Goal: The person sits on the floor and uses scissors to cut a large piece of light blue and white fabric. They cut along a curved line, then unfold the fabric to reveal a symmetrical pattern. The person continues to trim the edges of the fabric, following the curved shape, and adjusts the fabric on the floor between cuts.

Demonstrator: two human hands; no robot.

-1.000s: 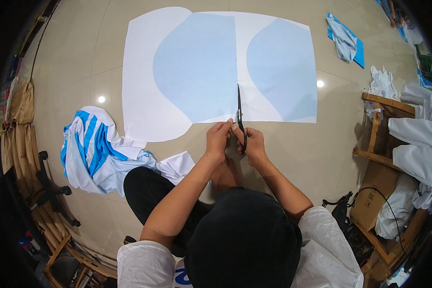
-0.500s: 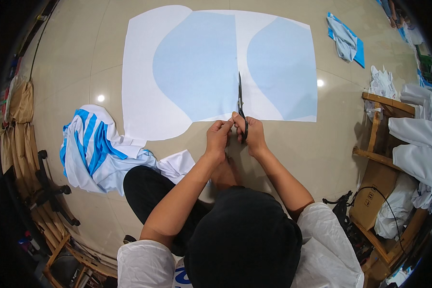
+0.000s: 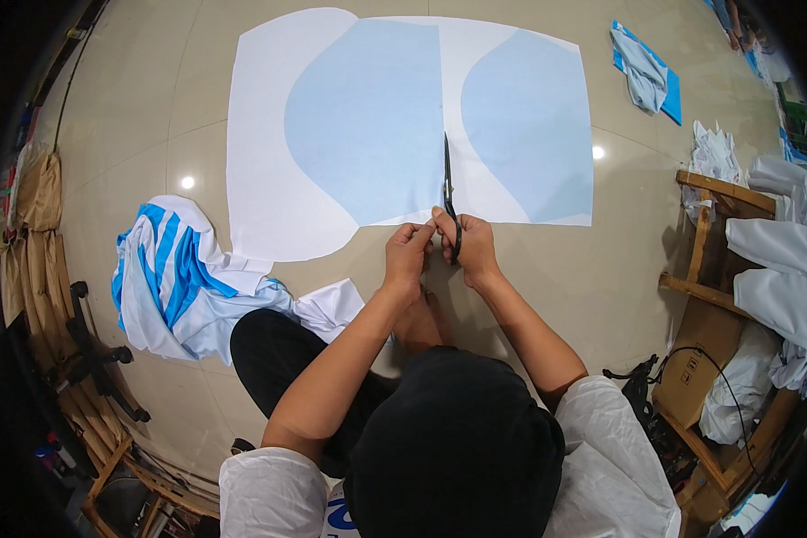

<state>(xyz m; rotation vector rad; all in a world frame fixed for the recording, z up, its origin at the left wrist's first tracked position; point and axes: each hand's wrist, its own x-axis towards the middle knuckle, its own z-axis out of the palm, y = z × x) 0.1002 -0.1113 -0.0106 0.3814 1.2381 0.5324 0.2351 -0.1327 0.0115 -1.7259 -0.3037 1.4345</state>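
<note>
From my distant post, I see the right hand (image 3: 472,244) grasping long black scissors (image 3: 448,184), blades pointing away along a straight light-blue border on the wide, flat white-and-light-blue fabric sheet (image 3: 368,125). The left hand (image 3: 405,257) pinches the sheet's near edge just beside them. The sheet lies spread on the glossy beige tiled floor (image 3: 556,300).

left hand (image 3: 407,256) in a pinch beside the curled right hand (image 3: 477,248)
</note>
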